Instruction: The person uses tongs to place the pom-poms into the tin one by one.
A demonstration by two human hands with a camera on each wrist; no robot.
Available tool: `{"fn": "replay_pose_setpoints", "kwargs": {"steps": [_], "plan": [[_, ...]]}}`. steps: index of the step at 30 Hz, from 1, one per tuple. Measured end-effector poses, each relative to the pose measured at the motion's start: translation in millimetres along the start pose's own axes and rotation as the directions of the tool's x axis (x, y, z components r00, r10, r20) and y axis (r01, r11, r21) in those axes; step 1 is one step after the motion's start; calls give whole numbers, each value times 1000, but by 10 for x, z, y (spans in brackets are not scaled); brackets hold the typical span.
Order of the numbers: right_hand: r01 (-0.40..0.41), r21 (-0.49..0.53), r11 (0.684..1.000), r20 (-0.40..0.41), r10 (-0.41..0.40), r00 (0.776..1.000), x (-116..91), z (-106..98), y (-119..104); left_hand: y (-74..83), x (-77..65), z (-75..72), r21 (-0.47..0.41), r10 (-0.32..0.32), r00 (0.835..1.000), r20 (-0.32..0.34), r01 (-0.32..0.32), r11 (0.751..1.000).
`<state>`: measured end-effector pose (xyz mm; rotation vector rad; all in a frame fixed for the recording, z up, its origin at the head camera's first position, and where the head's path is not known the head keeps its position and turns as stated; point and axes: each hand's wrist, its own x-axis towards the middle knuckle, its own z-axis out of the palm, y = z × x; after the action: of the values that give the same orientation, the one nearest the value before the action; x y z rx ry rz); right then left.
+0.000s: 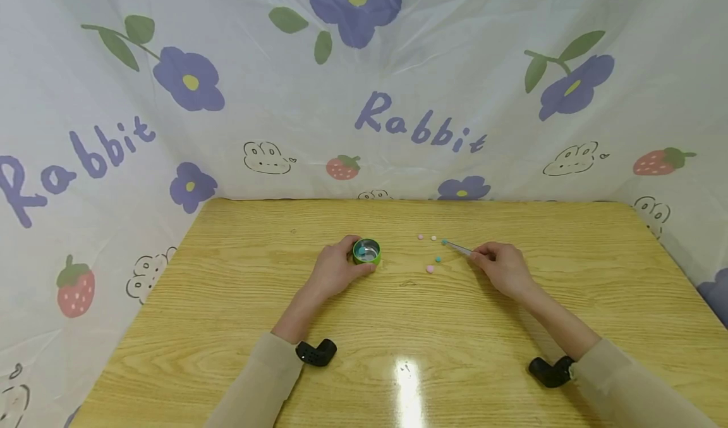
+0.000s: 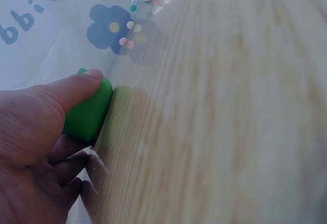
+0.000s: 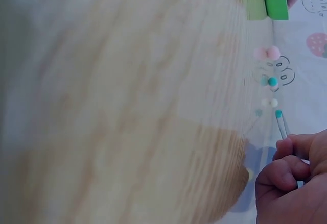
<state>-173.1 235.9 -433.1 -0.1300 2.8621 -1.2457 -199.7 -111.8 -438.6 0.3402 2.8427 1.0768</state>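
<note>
Right hand (image 1: 503, 270) pinches tweezers (image 1: 458, 248), maybe nipping a bead (image 3: 278, 113).
Left hand (image 1: 332, 271) grips cup (image 2: 91, 113). Bead looks light, slippery: squeeze its middle.

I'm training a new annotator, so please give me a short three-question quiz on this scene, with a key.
1. Which hand holds the slim silver metal tweezers: A) left; B) right; C) both?
2. True or false: at least one round teal bead lies inside the small round green cup with the shiny interior.
3. How many small round pink beads lie on the yellowish wooden table?

Key:
1. B, the right hand.
2. True.
3. Two.
</note>
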Motion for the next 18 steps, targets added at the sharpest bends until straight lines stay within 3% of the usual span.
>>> {"fn": "replay_pose_setpoints", "kwargs": {"steps": [18], "plan": [[5, 72, 997, 22, -6, 1000, -23, 3, -168, 14, 6, -7, 15, -18, 1000, 16, 17, 1000]]}}
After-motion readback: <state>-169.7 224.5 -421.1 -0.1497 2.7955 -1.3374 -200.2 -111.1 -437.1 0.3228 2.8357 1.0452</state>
